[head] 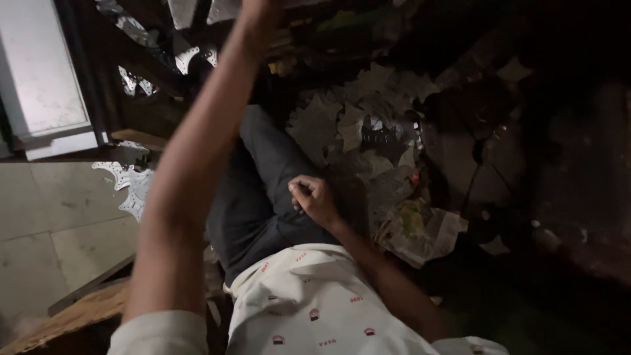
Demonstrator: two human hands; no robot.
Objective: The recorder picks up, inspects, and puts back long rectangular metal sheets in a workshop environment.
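My left arm stretches up and away, and my left hand (259,20) reaches the top edge of the view among dark shapes; what it touches is blurred. My right hand (312,197) rests on my thigh in dark trousers (263,177), fingers curled in with nothing visible inside. A white patterned shirt (309,302) fills the bottom of the view.
Crumpled paper and scraps (368,131) litter the dark floor ahead, with a crumpled newspaper (420,230) to the right. Shiny cut metal pieces (131,187) lie at the left on pale tiles (59,230). A white panel (39,72) stands at upper left.
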